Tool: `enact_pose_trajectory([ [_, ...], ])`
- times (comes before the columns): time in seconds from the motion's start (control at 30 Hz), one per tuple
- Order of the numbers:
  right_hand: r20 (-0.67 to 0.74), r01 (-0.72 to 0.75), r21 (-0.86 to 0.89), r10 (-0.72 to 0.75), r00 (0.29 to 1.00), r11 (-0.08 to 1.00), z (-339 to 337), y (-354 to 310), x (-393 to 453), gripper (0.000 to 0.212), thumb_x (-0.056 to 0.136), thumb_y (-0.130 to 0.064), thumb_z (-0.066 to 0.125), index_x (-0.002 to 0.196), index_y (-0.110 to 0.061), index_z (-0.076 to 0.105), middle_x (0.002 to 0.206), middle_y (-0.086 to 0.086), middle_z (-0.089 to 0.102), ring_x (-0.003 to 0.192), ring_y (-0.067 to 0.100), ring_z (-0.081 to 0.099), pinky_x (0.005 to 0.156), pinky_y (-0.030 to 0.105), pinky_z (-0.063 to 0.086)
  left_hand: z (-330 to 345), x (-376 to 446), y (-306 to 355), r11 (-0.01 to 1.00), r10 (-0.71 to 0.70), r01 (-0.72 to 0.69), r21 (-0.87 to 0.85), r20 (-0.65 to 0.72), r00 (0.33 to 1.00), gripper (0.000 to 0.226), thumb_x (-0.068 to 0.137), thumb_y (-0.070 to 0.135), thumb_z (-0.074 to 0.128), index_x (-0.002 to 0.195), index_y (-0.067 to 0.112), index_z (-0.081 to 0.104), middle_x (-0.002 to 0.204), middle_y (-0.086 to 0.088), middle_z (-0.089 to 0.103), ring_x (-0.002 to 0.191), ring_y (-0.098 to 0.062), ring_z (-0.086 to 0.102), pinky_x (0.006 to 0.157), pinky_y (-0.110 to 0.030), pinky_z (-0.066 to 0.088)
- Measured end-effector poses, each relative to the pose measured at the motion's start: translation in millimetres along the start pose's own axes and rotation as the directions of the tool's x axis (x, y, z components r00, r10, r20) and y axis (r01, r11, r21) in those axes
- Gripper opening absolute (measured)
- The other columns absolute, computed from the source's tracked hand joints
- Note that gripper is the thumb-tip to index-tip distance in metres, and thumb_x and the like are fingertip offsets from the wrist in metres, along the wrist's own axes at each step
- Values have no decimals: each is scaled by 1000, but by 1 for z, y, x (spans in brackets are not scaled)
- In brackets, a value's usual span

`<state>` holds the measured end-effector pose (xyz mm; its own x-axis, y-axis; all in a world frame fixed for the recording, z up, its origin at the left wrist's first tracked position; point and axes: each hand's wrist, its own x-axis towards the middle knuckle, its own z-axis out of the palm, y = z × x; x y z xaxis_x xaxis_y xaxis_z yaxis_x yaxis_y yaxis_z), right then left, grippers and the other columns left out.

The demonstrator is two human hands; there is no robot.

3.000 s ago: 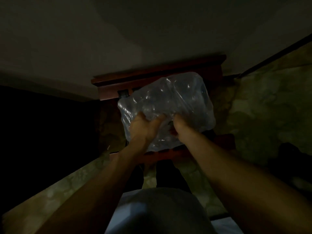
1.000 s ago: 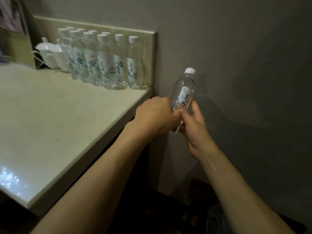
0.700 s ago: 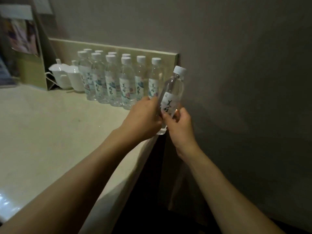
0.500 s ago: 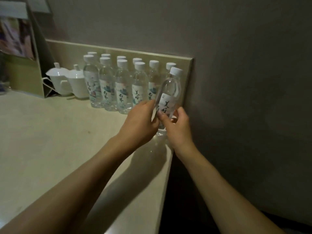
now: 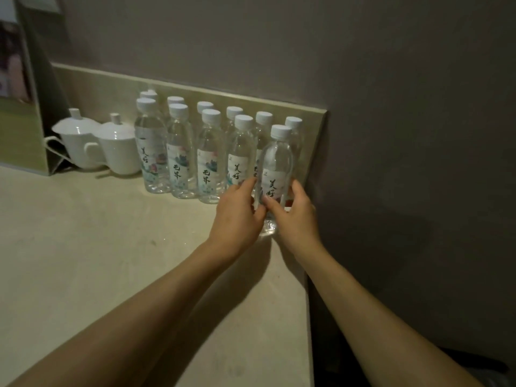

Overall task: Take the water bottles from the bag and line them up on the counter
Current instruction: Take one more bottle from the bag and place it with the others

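Note:
A clear water bottle [image 5: 275, 166] with a white cap and a printed label stands upright at the right end of the counter [image 5: 111, 261], its base at the surface. My left hand [image 5: 237, 216] grips its lower left side and my right hand [image 5: 293, 216] grips its lower right side. Behind and to its left stand several matching bottles [image 5: 181, 152] in two rows against the low backsplash. The bag is out of view.
Two white lidded cups [image 5: 111, 146] sit left of the bottles. A standing card or frame [image 5: 19, 88] leans at the far left. The counter's right edge [image 5: 307, 303] ends beside a grey wall [image 5: 405, 135], with dark space below.
Earlier both hands were at a clear plastic bag. Since then they carried one bottle from beyond the counter's edge to the right end of the front row and lowered it upright.

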<state>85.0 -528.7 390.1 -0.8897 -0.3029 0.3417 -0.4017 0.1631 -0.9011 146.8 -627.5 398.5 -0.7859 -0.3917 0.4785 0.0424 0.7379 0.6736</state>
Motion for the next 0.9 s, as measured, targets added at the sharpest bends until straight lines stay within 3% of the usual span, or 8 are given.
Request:
enact_pose_trajectory([
  [0.07,-11,-20,10,20,1000,1000,3,4,1,52,87,-21,69,135,-22,51,119,-1,66,109,13,63,91,33,55,4,2,-2,1000,-15,15,11,12,1000,45,95,20,62,138,15,52,102,-11,66,96,-29,63,88,-44,54],
  [0.17,0,-30,24,30,1000,999,7,7,3,56,87,-21,70,139,-21,47,125,0,64,114,14,61,93,32,55,11,2,-7,998,-59,59,13,-2,998,39,96,20,61,134,15,51,111,-11,65,101,-27,64,89,-45,54],
  [0.27,2,-38,-3,38,999,999,7,10,4,53,87,-23,71,135,-19,49,123,3,64,113,17,61,94,36,54,15,1,-12,994,-112,113,13,-6,994,28,96,23,61,120,13,52,106,-7,64,96,-23,63,84,-38,55],
  [0.4,1,-81,-94,82,997,992,7,19,-1,44,86,-25,71,123,-10,54,123,7,60,113,23,59,96,41,51,16,-1,-19,988,-132,131,79,9,991,19,94,23,63,107,13,53,97,-6,63,87,-21,61,74,-34,51],
  [0.57,17,-79,-258,86,996,963,9,18,-5,47,89,-31,67,128,-8,54,125,9,61,116,25,58,95,43,51,14,-1,-23,987,-155,153,59,42,987,24,92,22,68,112,12,58,98,-7,69,87,-19,66,80,-36,58],
  [0.67,20,-78,-353,91,996,932,10,13,-2,45,91,-33,63,127,-8,55,124,10,61,116,26,58,94,43,51,13,7,-24,989,-143,140,53,50,989,22,92,20,67,111,11,59,101,-8,69,91,-18,66,79,-29,56],
  [0.8,-26,-106,-432,104,994,896,18,12,6,35,92,-29,62,121,-9,58,121,10,63,111,26,60,86,33,51,12,19,-25,992,-124,122,26,71,990,22,94,11,63,115,6,59,111,-12,68,104,-25,66,92,-36,57],
  [0.9,-49,-116,-472,105,993,874,24,11,12,34,92,-30,63,118,-9,59,118,12,63,108,28,60,74,25,41,13,26,-29,993,-113,112,21,60,992,16,96,12,60,110,5,61,105,-13,68,98,-26,66,87,-40,57],
])
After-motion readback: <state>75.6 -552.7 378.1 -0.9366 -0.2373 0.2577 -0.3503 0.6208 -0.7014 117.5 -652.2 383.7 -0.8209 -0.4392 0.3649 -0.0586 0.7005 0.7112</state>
